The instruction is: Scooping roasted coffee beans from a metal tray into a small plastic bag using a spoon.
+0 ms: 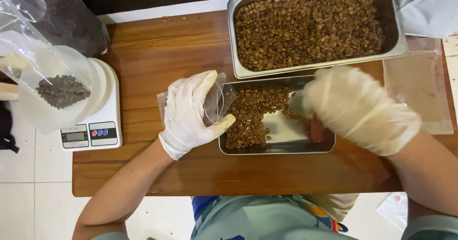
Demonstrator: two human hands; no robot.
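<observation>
— Grip first: how does each hand stand?

— Both wear white gloves. The left hand (191, 113) is closed on a small clear plastic pouch (210, 101), thumb and fingers pinching its mouth at the left end of the smaller steel tray (276, 147). The right hand (360, 109) is blurred and curled over that tray's right end; whether its grip holds anything cannot be told.

— Where do the beans lie?

— Roasted coffee beans (250, 118) are heaped in the left half of the smaller tray, its right half bare metal. A larger steel tray (238, 39), nearly full of beans, sits just behind it on the wooden counter (157, 49).

— How would the pouch handle?

— Likely very light, limp and slippery: thin film that folds shut unless held at the rim, so a pinch on the lip at 1 side seems soundest. The beans look hard, dry and loose, apt to roll and scatter.

— What else is about?

— At the counter's left, a white kitchen scale (93, 132) carries a clear bag with a few darker beans (62, 91). At the right lies 1 flat, empty pouch (417, 87).
</observation>
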